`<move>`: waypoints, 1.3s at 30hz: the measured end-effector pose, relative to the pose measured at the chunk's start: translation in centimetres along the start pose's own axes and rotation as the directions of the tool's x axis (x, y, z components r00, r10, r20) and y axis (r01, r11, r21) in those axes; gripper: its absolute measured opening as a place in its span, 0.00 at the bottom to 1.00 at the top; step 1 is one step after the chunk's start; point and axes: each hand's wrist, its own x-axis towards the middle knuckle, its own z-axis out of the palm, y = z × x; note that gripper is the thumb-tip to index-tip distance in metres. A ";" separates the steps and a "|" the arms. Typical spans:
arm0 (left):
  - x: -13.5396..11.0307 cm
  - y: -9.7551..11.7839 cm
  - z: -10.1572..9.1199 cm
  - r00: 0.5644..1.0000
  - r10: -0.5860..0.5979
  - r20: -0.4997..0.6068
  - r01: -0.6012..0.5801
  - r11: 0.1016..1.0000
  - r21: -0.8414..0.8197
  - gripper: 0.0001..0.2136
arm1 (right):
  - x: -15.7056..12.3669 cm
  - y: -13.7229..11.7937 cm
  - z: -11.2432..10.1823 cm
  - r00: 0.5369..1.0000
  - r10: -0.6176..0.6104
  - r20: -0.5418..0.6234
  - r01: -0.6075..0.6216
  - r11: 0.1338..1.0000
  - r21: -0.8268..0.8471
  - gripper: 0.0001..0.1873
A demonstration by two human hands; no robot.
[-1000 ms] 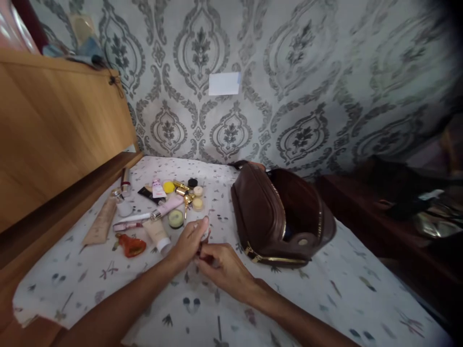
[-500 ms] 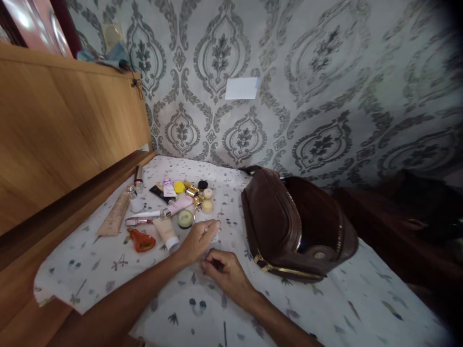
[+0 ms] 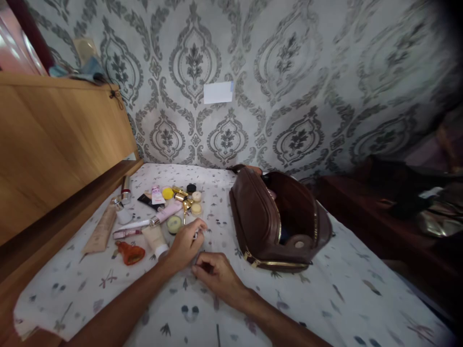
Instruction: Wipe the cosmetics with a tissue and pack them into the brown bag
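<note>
My left hand (image 3: pixel 186 245) is closed just right of the cosmetics, with a small whitish item (image 3: pixel 196 235) partly showing between its fingers; I cannot tell its kind. Close by, my right hand (image 3: pixel 219 277) is curled in a pinch, and whatever it may hold is hidden. A beige squeeze tube (image 3: pixel 155 239) with a white cap lies against my left wrist. Just beyond the left fingers sits a round pale green jar (image 3: pixel 174 224). To the right of both hands, a brown leather bag (image 3: pixel 253 207) stands unzipped, its dark inside partly visible.
An orange bottle (image 3: pixel 130 253), a large tan tube (image 3: pixel 102 231), a pink tube (image 3: pixel 170 210), a yellow round pot (image 3: pixel 167 193) and gold items (image 3: pixel 181 195) lie on the patterned cloth (image 3: pixel 191 313). A wooden panel (image 3: pixel 65 130) borders the left; a patterned wall (image 3: pixel 246 53) rises behind.
The view has swung slightly to the right, so everything appears further left. My left fingers have shifted a little, showing more of the whitish item. The right hand keeps its pinch.
</note>
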 end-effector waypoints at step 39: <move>3.1 -3.9 -12.7 0.956 -0.293 -0.020 0.176 0.517 0.838 0.21 | -0.2 0.0 0.2 0.999 -0.035 0.015 0.034 0.999 0.038 0.14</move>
